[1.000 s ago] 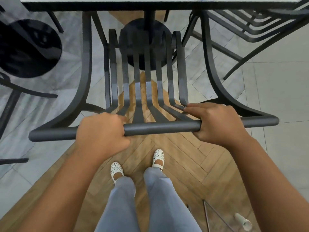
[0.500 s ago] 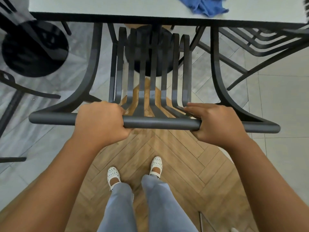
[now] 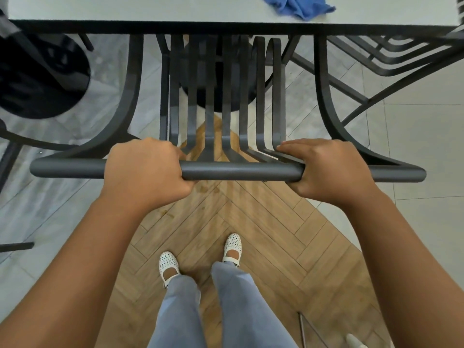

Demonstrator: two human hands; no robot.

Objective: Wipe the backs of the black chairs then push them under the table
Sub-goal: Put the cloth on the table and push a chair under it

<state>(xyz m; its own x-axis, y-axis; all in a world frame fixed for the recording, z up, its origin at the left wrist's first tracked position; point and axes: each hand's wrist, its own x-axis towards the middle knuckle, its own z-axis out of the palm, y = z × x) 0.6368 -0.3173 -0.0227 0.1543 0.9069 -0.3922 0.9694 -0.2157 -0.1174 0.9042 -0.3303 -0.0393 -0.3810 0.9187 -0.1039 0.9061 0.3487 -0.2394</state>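
A floor (image 3: 251,222) of herringbone wood and grey tile is lying beneath a pale surface (image 3: 150,8), where a blue cloth (image 3: 301,6) is resting near the far right corner. The black chair (image 3: 238,169) is being held at the near edge, seat under it, its top rail being gripped by the left hand (image 3: 143,172) and right hand (image 3: 329,169), fingers curled around it.

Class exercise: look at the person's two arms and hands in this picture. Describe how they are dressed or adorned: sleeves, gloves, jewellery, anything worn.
The left hand and right hand are bare: no gloves, rings, watch or bracelets show. Both forearms are uncovered to the frame's edge; no sleeve is visible.
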